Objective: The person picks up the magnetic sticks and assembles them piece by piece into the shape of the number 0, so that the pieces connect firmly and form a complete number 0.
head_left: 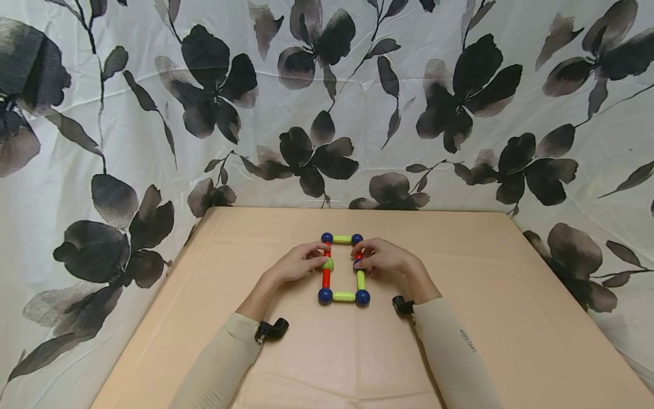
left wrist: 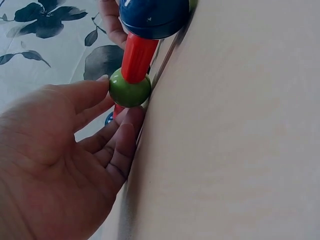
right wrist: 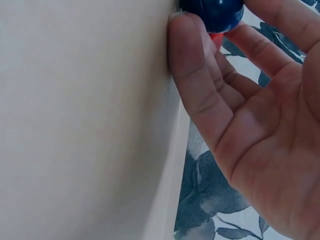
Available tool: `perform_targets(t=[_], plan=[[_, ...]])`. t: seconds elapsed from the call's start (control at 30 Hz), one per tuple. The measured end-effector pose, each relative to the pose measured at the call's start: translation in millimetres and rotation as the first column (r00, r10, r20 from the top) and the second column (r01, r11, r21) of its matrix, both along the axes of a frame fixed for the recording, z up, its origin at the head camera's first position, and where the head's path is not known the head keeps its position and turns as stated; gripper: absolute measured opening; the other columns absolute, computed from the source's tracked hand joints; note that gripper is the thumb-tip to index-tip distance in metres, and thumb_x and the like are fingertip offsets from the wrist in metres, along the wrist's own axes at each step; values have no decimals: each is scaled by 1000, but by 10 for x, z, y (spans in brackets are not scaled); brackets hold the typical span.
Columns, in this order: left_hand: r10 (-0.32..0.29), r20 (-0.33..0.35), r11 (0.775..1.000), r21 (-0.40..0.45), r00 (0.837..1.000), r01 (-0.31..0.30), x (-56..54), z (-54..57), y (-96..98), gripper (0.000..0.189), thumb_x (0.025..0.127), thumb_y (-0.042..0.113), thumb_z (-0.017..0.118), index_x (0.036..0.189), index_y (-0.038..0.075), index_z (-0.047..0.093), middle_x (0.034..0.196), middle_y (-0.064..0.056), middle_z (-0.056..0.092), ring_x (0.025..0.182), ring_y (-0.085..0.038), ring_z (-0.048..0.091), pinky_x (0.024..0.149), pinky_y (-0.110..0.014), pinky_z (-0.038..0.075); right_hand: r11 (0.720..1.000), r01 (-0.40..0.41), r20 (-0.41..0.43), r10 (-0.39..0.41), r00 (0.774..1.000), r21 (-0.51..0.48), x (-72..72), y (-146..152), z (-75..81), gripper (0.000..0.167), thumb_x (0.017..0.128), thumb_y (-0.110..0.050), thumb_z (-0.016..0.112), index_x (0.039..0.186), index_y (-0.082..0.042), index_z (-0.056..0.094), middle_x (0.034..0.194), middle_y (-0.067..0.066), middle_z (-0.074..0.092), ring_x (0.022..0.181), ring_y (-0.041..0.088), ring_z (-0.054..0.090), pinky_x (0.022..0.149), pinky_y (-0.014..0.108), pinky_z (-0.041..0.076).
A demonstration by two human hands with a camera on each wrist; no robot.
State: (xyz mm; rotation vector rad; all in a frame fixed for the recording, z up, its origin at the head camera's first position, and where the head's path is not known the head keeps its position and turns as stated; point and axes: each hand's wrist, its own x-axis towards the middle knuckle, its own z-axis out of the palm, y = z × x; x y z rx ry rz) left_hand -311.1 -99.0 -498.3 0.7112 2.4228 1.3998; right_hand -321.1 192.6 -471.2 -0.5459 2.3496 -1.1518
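Note:
A rectangle of toy building rods and balls lies on the table, with a blue ball [head_left: 325, 296] at each corner. Its short sides are yellow-green rods [head_left: 344, 297]. Red rods [head_left: 326, 278] form the left side, joined by a green ball [left wrist: 130, 92], which my left hand [head_left: 297, 263] pinches between thumb and fingers. On the right side, my right hand [head_left: 386, 255] holds the middle blue ball [right wrist: 220, 14] with its fingertips. Below that ball runs another yellow-green rod [head_left: 360, 280]; above it a red rod is partly hidden by fingers.
The tan tabletop [head_left: 460, 250] spreads around the rectangle, its far edge a short way behind. A white cloth [head_left: 388, 113] with dark flowers hangs behind and at both sides. Each wrist wears a black camera [head_left: 273, 329].

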Motion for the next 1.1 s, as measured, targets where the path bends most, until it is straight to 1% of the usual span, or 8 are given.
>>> perform_targets(t=[0.2, 0.3, 0.47, 0.73, 0.97, 1.1], plan=[[21, 28, 1000, 21, 999, -21, 11, 4, -3, 57, 98, 29, 74, 148, 11, 52, 109, -10, 67, 89, -20, 64, 73, -30, 52, 1000, 6, 3, -6, 1000, -25, 15, 11, -14, 32, 96, -20, 75, 126, -8, 68, 105, 13, 60, 74, 25, 64, 71, 33, 59], [28, 30, 999, 22, 999, -29, 15, 7, 3, 62, 96, 28, 77, 149, 10, 49, 109, -9, 66, 89, -20, 62, 73, -31, 51, 999, 15, 6, -15, 1000, -32, 17, 14, -26, 32, 96, -19, 75, 126, -8, 69, 105, 13, 60, 72, 24, 64, 70, 34, 60], [32, 27, 999, 18, 999, -32, -1, 1, 4, 63, 96, 28, 78, 149, 9, 49, 108, -9, 67, 85, -20, 60, 71, -31, 49, 999, 26, 14, -25, 1000, -36, 15, 7, -38, 32, 97, -19, 74, 127, -10, 69, 101, 13, 59, 70, 23, 63, 69, 33, 59], [41, 46, 999, 23, 998, -42, -17, -19, 5, 66, 95, 30, 79, 150, 8, 49, 109, -8, 67, 88, -20, 61, 72, -31, 50, 999, 31, 10, -31, 999, -37, 38, -1, -32, 33, 97, -19, 74, 127, -9, 68, 99, 13, 59, 71, 23, 63, 69, 33, 59], [50, 68, 998, 26, 996, -52, -9, 3, 6, 69, 95, 27, 78, 153, 3, 47, 108, -9, 67, 85, -17, 61, 68, -27, 51, 999, 26, -1, -26, 1000, -38, 43, -7, -26, 35, 97, -19, 74, 129, -7, 68, 102, 14, 59, 73, 26, 63, 71, 35, 60], [46, 61, 999, 18, 997, -47, 7, 19, 9, 70, 95, 26, 78, 153, 2, 47, 107, -9, 67, 83, -17, 61, 65, -25, 51, 998, 27, 1, -27, 1000, -49, 39, -4, -36, 34, 97, -18, 74, 128, -5, 68, 104, 15, 59, 73, 26, 63, 71, 36, 61]])
